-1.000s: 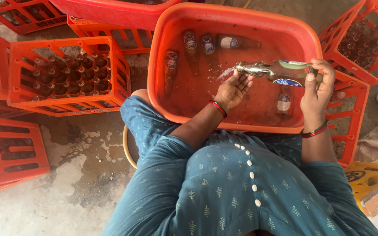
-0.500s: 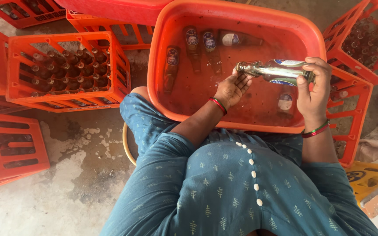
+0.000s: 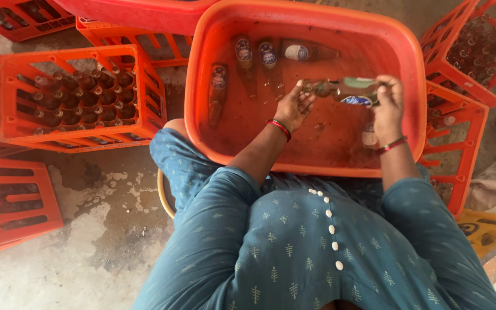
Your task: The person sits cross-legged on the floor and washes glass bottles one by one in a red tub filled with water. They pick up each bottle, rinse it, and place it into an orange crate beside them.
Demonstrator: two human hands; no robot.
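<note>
R hand point(image 3: 388, 103) fingers curled around body of a glass bottle point(image 3: 340, 87), held sideways above the water, upper-centre of frame. L hand point(image 3: 295, 106) fingers together, tips touching bottle's neck end, not clearly gripping. Both over an orange plastic tub point(image 3: 202, 86) w/ shallow water; several labelled bottles point(image 3: 243, 57) lie submerged near tub's far side. Left of frame: orange crate point(image 3: 12, 92) packed w/ upright bottles. More crates upper right.
</note>
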